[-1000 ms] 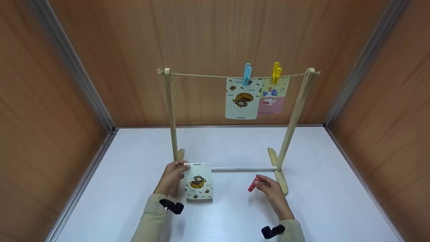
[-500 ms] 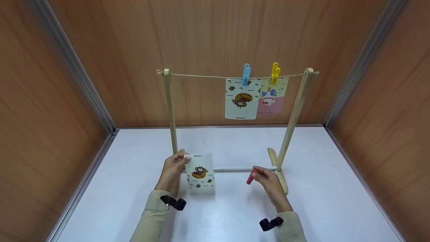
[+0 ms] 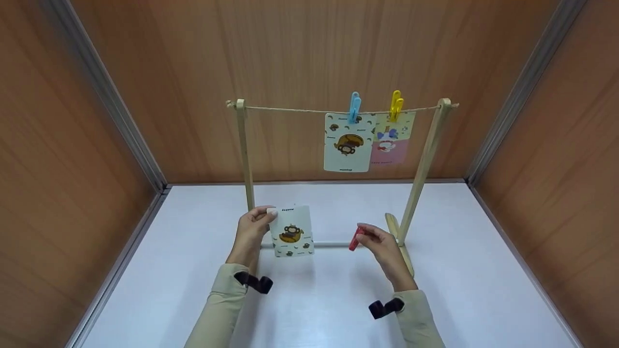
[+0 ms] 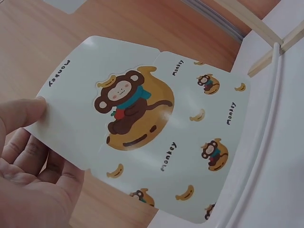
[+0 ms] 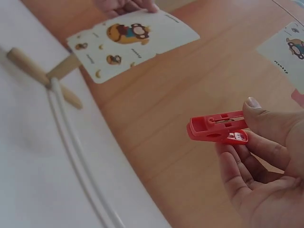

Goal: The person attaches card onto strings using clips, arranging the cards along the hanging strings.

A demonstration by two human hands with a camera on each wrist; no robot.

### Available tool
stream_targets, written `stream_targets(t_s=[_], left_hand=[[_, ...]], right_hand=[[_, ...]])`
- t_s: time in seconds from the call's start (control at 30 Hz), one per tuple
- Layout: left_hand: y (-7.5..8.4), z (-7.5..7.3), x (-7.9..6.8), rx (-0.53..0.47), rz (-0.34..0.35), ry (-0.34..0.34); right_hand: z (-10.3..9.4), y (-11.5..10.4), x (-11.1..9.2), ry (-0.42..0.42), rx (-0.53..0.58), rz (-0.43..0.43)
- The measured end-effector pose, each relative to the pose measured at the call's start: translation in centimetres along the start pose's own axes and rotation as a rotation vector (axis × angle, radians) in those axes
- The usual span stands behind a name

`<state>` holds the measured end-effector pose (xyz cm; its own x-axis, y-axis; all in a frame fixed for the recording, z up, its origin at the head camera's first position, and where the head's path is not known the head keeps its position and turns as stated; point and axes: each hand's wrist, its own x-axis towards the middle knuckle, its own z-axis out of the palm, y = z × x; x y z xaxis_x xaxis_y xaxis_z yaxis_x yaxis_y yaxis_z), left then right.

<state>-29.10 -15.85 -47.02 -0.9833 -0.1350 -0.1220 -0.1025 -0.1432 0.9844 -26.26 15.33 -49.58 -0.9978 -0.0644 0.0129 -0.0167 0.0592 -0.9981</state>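
A pale card with a monkey on a banana (image 3: pixel 292 234) is pinched at its upper left corner by my left hand (image 3: pixel 250 237). It is held upright above the table, by the left post; the left wrist view shows the thumb on its printed face. My right hand (image 3: pixel 384 249) pinches a red clothespin (image 5: pixel 216 127) between thumb and fingers, the clip end pointing away from the palm. Up on the string (image 3: pixel 295 110), a blue clothespin (image 3: pixel 355 107) holds another monkey card (image 3: pixel 346 157). Beside it, a yellow clothespin (image 3: pixel 396 106) holds a pink and yellow card (image 3: pixel 390 151), partly overlapped.
Two wooden posts, the left post (image 3: pixel 244 154) and the right post (image 3: pixel 425 164), carry the string. A white rod (image 3: pixel 333 244) joins them low down, near the right wooden foot (image 3: pixel 392 227). Wooden panels surround the white table (image 3: pixel 193 217) at the back and sides.
Both hands have risen and moved forward, the left with the card and the right with the red clothespin. The card has lifted off the spot near the table. The hanging cards stay put.
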Motion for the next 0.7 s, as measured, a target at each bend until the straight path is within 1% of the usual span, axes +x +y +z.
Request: stream_targets(t_s=[0.2,0.33,0.53,0.7], left_hand=[[1.3,0.4,0.1,-0.004,0.031,0.009],[2.2,0.7,0.1,-0.036,0.058,0.013],[3.6,1.5,0.0,-0.073,0.095,0.034],[4.3,2.1,0.0,-0.093,0.16,0.034]], right_hand=[[0.2,-1.5,0.5,0.017,-0.013,-0.003],[0.3,-2.7,0.7,0.006,-0.018,-0.01],[0.5,-4.7,1.0,-0.02,-0.04,-0.067],[0.8,-6.0,1.1,-0.038,-0.051,-0.1]])
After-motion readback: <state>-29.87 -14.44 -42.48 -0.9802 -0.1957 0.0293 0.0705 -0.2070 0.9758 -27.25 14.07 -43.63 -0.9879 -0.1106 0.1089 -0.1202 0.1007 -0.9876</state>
